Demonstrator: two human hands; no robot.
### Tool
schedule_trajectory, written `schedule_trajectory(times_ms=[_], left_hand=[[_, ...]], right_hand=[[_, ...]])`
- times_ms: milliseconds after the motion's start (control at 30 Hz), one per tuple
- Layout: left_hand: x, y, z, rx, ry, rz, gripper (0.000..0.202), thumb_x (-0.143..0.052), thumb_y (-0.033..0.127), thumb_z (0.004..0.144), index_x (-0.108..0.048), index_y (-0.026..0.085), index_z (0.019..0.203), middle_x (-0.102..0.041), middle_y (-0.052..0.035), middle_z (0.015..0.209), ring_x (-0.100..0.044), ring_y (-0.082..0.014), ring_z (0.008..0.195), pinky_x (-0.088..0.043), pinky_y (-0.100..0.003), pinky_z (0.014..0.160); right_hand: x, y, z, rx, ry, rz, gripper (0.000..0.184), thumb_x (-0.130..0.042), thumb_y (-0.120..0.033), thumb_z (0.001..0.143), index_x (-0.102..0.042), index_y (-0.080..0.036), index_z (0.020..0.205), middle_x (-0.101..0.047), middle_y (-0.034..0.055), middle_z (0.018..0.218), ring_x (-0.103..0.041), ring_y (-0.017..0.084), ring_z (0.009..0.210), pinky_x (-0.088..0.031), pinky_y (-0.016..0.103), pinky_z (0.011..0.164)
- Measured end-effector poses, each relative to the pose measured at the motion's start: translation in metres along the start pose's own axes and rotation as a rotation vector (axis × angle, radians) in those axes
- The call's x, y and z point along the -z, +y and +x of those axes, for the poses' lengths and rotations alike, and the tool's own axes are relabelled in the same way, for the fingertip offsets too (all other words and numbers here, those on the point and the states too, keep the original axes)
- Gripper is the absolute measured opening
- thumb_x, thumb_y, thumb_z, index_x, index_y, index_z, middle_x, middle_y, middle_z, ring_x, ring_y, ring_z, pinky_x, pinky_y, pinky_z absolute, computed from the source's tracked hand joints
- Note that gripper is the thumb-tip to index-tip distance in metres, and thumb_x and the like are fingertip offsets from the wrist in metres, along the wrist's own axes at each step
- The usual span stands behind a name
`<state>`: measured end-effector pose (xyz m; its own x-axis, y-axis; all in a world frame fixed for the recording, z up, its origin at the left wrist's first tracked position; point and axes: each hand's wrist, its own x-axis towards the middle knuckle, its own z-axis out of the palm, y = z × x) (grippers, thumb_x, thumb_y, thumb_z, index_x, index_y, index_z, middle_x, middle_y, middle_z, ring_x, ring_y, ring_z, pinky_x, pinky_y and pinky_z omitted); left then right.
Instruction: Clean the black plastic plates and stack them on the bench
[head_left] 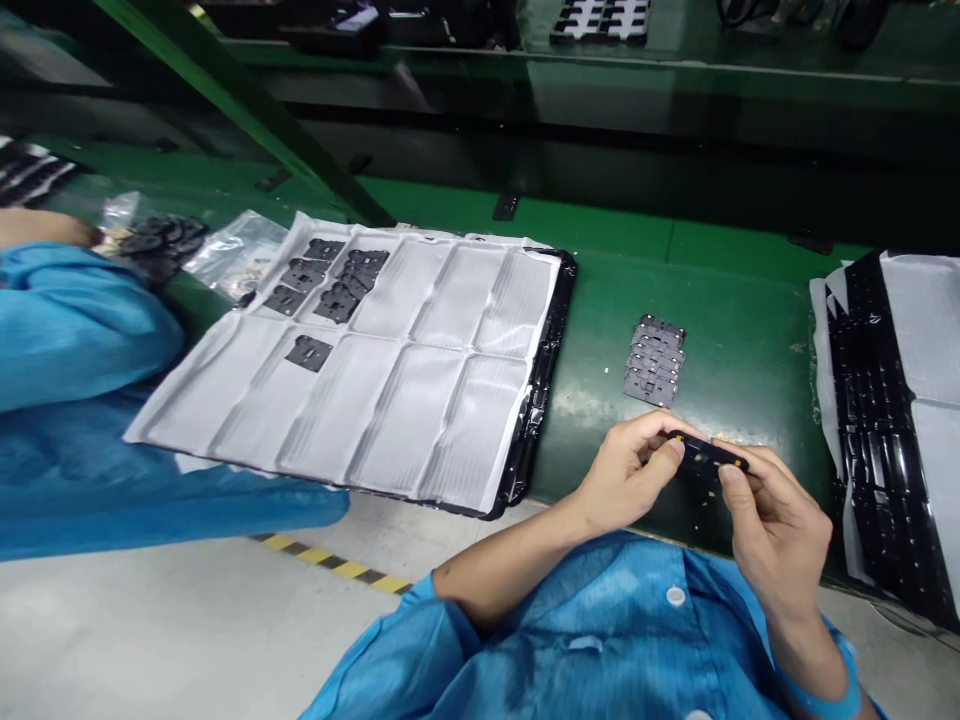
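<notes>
Between my two hands is a small flat black plate [703, 455] with cut-outs and a yellow spot near each end. The thumb and fingers of my left hand [628, 470] pinch its left end. My right hand [776, 510] grips the right end in the same way, thumb on top. Just beyond my hands, a row of overlapping dark grey plates [655, 362] lies on the green bench [600, 300]. To the left, a white-lined tray [442, 420] carries several similar dark plates [351, 285] in its far left compartments.
Another stack of black trays with white liners [877, 400] stands at the right. A co-worker's blue sleeve [75, 320] reaches in at the left, beside clear plastic bags [238, 250] and a pile of dark parts [161, 245]. A green post [255, 110] slants over the bench's far side.
</notes>
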<state>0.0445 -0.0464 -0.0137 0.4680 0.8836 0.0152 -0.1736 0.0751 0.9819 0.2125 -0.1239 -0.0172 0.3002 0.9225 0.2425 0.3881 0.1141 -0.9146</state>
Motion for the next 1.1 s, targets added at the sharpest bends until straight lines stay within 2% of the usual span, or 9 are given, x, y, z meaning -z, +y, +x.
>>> schedule_trajectory(times_ms=[67, 233, 333, 600, 733, 900, 1000, 1100], left_hand=[[0.000, -0.002, -0.001, -0.003, 0.012, -0.005, 0.027, -0.062, 0.037, 0.106, -0.076, 0.014, 0.103, -0.070, -0.0050, 0.088, -0.060, -0.0124, 0.071, -0.050, -0.026, 0.073], [0.001, -0.004, -0.004, 0.018, 0.011, -0.009, 0.040, -0.061, 0.050, 0.107, -0.076, 0.013, 0.108, -0.062, -0.0017, 0.080, -0.050, -0.0086, 0.059, -0.043, -0.023, 0.059], [0.001, -0.005, -0.005, 0.015, -0.004, -0.023, 0.045, -0.060, 0.055, 0.107, -0.076, 0.013, 0.110, -0.058, -0.0004, 0.078, -0.051, -0.0082, 0.058, -0.042, -0.023, 0.058], [0.000, -0.008, -0.005, 0.047, 0.013, -0.093, 0.050, -0.063, 0.059, 0.105, -0.079, 0.012, 0.109, -0.057, 0.0008, 0.072, -0.051, -0.0080, 0.055, -0.041, -0.022, 0.056], [-0.002, -0.008, -0.004, 0.106, 0.064, -0.141, 0.049, -0.069, 0.060, 0.100, -0.079, 0.012, 0.100, -0.054, 0.0023, 0.065, -0.048, -0.0079, 0.053, -0.037, -0.022, 0.053], [-0.008, -0.009, -0.007, 0.186, 0.165, -0.230, 0.039, -0.071, 0.051, 0.097, -0.076, 0.013, 0.092, -0.059, 0.0026, 0.065, -0.045, -0.0055, 0.047, -0.037, -0.021, 0.050], [-0.010, -0.006, -0.011, 0.204, 0.170, -0.194, 0.038, -0.070, 0.050, 0.098, -0.076, 0.013, 0.093, -0.058, 0.0035, 0.064, -0.046, -0.0057, 0.046, -0.037, -0.020, 0.049], [-0.010, -0.002, -0.015, 0.194, 0.152, -0.133, 0.043, -0.069, 0.055, 0.099, -0.075, 0.013, 0.095, -0.059, 0.0026, 0.067, -0.048, -0.0056, 0.045, -0.037, -0.020, 0.046]], right_hand=[[0.000, 0.000, 0.000, 0.007, 0.001, -0.004, 0.017, -0.070, -0.024, 0.105, -0.084, -0.025, 0.112, -0.079, 0.0065, 0.106, -0.077, 0.022, 0.091, -0.064, 0.030, 0.076], [-0.002, 0.000, 0.000, 0.009, 0.004, 0.013, 0.017, -0.070, -0.025, 0.104, -0.085, -0.023, 0.113, -0.080, 0.0080, 0.106, -0.078, 0.022, 0.090, -0.065, 0.030, 0.074], [-0.002, 0.000, 0.000, 0.002, 0.000, 0.017, 0.017, -0.071, -0.026, 0.104, -0.085, -0.023, 0.112, -0.080, 0.0090, 0.106, -0.078, 0.023, 0.091, -0.066, 0.032, 0.073], [-0.001, 0.000, 0.000, 0.016, -0.017, -0.010, 0.017, -0.070, -0.026, 0.105, -0.084, -0.023, 0.114, -0.079, 0.0089, 0.105, -0.077, 0.024, 0.092, -0.064, 0.032, 0.075], [0.000, 0.003, -0.001, 0.065, -0.048, -0.023, 0.018, -0.069, -0.023, 0.105, -0.084, -0.023, 0.115, -0.079, 0.0085, 0.103, -0.077, 0.024, 0.091, -0.064, 0.035, 0.077], [0.000, 0.003, -0.005, 0.067, -0.095, -0.022, 0.026, -0.067, -0.022, 0.104, -0.080, -0.023, 0.127, -0.080, 0.0102, 0.115, -0.078, 0.026, 0.102, -0.064, 0.039, 0.087], [-0.005, -0.001, -0.007, 0.013, -0.044, 0.011, 0.022, -0.066, -0.022, 0.104, -0.079, -0.023, 0.123, -0.081, 0.0077, 0.106, -0.078, 0.021, 0.084, -0.065, 0.035, 0.076], [-0.010, -0.005, -0.007, -0.011, 0.022, 0.059, 0.015, -0.066, -0.024, 0.104, -0.079, -0.022, 0.111, -0.078, 0.0031, 0.088, -0.070, 0.015, 0.061, -0.061, 0.028, 0.059]])
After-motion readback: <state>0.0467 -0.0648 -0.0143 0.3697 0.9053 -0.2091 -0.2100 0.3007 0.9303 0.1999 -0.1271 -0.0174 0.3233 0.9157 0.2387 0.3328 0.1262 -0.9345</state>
